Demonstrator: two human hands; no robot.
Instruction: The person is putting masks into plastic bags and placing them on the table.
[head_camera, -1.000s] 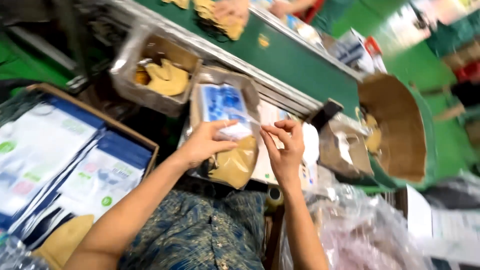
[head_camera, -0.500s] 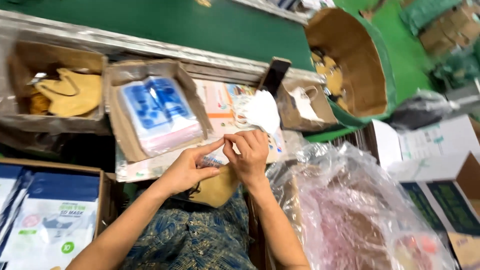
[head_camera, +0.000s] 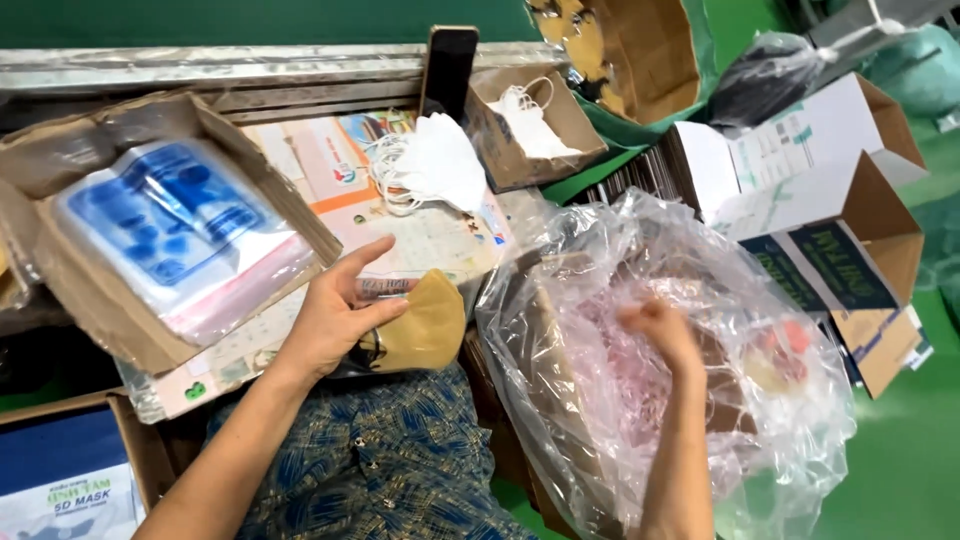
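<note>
Left hand (head_camera: 335, 320), at frame centre, pinched a tan face mask (head_camera: 420, 325) between thumb and fingers. Right hand (head_camera: 662, 335) reached into the clear plastic bag (head_camera: 640, 250) at lower right. Its finger state could not be told through blur.

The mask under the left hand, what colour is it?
Tan, a yellowish brown; the mask shows in the head view, under the left hand.

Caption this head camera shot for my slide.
Left hand pins a tan mask while right hand reaches into a plastic-lined box.
</note>
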